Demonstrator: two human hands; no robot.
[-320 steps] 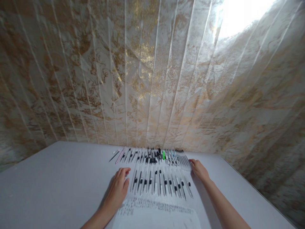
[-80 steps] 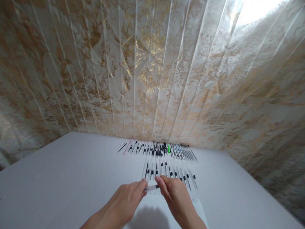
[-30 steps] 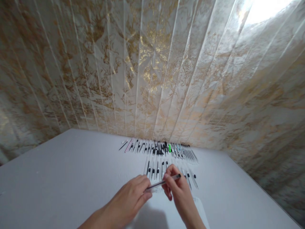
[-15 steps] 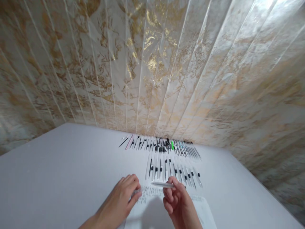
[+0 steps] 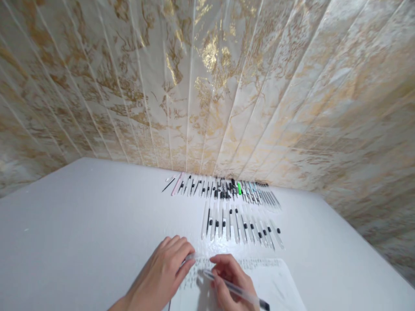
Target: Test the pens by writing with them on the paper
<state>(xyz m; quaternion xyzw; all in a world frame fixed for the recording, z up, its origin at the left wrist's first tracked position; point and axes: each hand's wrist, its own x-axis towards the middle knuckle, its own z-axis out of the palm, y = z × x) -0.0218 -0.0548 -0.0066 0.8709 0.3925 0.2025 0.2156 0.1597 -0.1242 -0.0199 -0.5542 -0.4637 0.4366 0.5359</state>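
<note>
My right hand [image 5: 231, 276] is closed round a pen with a clear barrel [image 5: 241, 291]. One end of the pen points up-left over the writing on a white sheet [image 5: 272, 285]; its dark end sticks out at lower right. I cannot tell whether the point touches the paper. My left hand [image 5: 170, 265] rests at the sheet's upper left edge, thumb and fingers pinched together. A small clear piece [image 5: 190, 257] shows between them, mostly hidden. Rows of small dark handwriting run across the top of the sheet.
Beyond the sheet lies a row of clear pen parts with black caps [image 5: 240, 226]. Farther back is a second row of pens and refills [image 5: 223, 190], with a bright green piece [image 5: 239, 188] among them. A gold-patterned curtain [image 5: 207, 86] hangs behind the white table [image 5: 81, 233].
My right hand has come down toward the sheet and turned the pen from level to slanting, its dark end now at lower right. The left hand stays pinched in place. The view has shifted slightly.
</note>
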